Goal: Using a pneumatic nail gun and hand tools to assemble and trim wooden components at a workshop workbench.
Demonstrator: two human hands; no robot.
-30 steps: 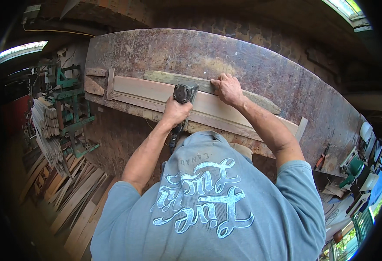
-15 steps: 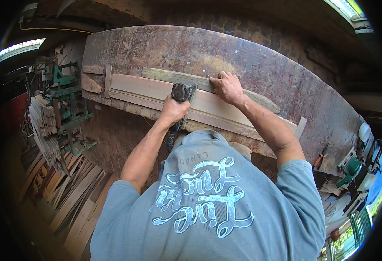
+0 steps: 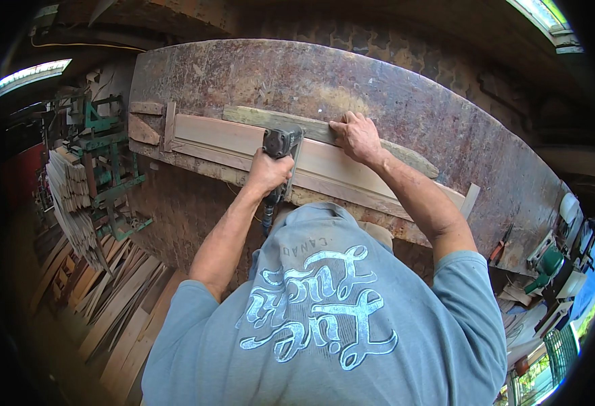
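Handheld power tool, dark grey, sits on pale moulded board lying along near edge of worn, stained workbench. Left hand fingers wrapped tight around tool's handle. Right hand flat, fingers spread, pressing grey wooden batten beside tool. Timber offcuts on floor, left.

One view only, from a fisheye camera on the person's head, looking steeply down over the grey shirt and both forearms. It faces forward onto the desk, which bows toward the rim (straight edges bend there). The hands sit near mid-frame, fairly close. The floor with stacked planks fills the left edge.
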